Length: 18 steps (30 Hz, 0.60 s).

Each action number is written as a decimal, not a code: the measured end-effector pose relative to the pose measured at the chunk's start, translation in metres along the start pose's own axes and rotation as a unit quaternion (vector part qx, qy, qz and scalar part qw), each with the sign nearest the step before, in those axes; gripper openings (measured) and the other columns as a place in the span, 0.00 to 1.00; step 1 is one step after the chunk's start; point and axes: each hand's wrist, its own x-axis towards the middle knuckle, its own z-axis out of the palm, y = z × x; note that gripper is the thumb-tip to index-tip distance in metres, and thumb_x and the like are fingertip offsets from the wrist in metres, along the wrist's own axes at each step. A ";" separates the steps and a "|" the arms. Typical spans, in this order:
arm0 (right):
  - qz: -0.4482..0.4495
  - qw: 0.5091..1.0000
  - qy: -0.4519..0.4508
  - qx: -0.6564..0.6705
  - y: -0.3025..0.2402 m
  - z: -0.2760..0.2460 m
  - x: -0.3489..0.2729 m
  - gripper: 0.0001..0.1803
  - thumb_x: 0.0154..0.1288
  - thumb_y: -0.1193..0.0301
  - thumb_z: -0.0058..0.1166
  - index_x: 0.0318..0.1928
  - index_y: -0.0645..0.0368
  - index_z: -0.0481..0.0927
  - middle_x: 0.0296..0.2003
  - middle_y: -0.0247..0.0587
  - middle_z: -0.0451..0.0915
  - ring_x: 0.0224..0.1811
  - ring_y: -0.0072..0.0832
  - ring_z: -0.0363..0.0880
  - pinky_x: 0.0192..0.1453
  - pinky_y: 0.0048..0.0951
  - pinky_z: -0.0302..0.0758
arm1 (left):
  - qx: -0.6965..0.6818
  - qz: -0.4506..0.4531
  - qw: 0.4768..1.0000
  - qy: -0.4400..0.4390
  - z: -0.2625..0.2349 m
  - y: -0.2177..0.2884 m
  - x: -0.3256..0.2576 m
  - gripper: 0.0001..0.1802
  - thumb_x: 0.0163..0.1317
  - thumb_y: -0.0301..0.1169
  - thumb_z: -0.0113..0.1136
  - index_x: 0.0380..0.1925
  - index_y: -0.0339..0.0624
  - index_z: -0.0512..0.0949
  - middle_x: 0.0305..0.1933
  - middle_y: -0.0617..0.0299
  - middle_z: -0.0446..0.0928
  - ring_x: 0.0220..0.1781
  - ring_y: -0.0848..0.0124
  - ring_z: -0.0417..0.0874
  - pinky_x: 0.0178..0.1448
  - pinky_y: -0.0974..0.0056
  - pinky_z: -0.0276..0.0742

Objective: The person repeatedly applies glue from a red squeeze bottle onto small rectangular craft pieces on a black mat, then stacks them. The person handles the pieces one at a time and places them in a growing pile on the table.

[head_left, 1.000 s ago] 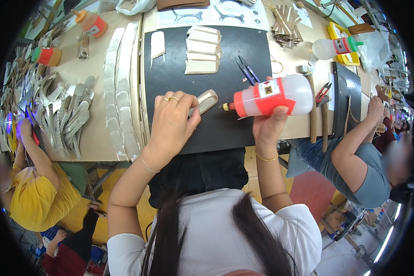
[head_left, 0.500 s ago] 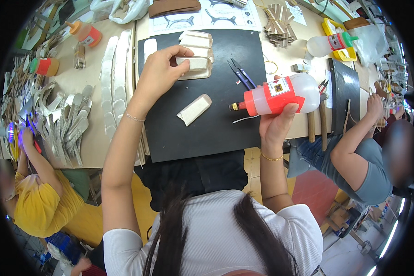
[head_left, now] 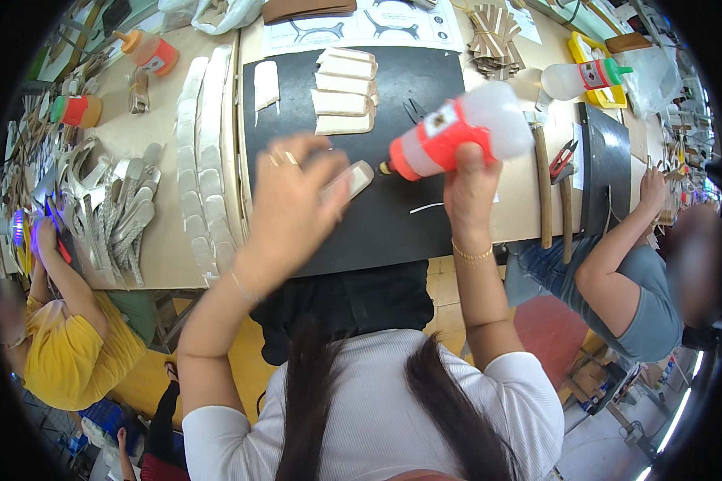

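While our right hand (head_left: 472,180) grasps the red-banded squeeze bottle (head_left: 461,136), its dark nozzle points down and left, near the tip of a pale, rounded piece (head_left: 358,178) on the black mat (head_left: 409,232). Our left hand (head_left: 297,196) is blurred over the other end of that piece, its fingers partly covering it; we cannot tell whether they pinch it or only touch it, nor whether the nozzle meets it. The bottle is tilted, its translucent base up and to the right. Beyond our hands, a row of pale pieces (head_left: 343,104) lies overlapping on the mat, with a single pale piece (head_left: 266,84) apart to the left. Dark tweezers (head_left: 414,111) show partly behind the bottle, and a thin white strip (head_left: 427,208) lies below it. On the beige surface (head_left: 168,112) to our left we see two long pale strips (head_left: 190,160) side by side and a heap of silvery straps (head_left: 128,208); to our right are wooden handles (head_left: 543,188), red-handled snips (head_left: 563,159) and a green-capped bottle (head_left: 578,78). A co-worker in yellow (head_left: 80,349) sits at our left, another in grey-blue (head_left: 638,309) at our right.
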 end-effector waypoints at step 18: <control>0.024 0.963 -0.190 -0.188 0.003 0.058 0.029 0.24 0.59 0.60 0.71 0.47 0.67 0.83 0.39 0.44 0.87 0.41 0.26 0.85 0.46 0.28 0.81 | 0.141 0.036 0.985 -0.098 0.029 0.043 -0.072 0.23 0.51 0.33 0.70 0.48 0.37 0.79 0.65 0.39 0.68 0.66 0.47 0.69 0.69 0.46 0.66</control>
